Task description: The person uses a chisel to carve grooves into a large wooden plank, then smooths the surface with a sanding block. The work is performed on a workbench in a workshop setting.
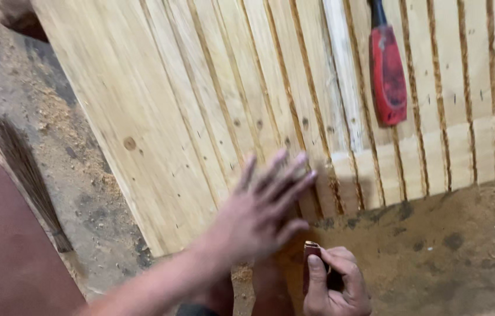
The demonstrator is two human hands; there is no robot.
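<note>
Your left hand (262,205) lies spread flat, fingers apart, over the lower edge of the slatted wooden panel (200,105), which lies flat on the sawdust-covered ground; the hand is blurred, so you cannot tell whether the fingertips press on the wood or only skim it, and it grips nothing. Its forearm runs off the bottom of the view at the lower left. Your right hand (335,284) sits low, just beside and below the left, with fingers curled and closed around a small folded piece of brown sandpaper (311,250); only the paper's top end shows above the thumb, the rest being hidden inside the grip, and the wrist is cut off by the bottom edge. The panel itself runs out of view at the top and right, its grooves dark between pale slats, with small nail holes dotted across it. A tool with a red handle (389,76) rests on the slats near the top right, well apart from both hands; its upper end is cut off, so what kind of tool it is cannot be made out. To the left, a dark bristle broom (25,169) lies on the sawdust-strewn floor (452,246), beside a reddish-brown sheet (2,251) filling the lower left corner.
</note>
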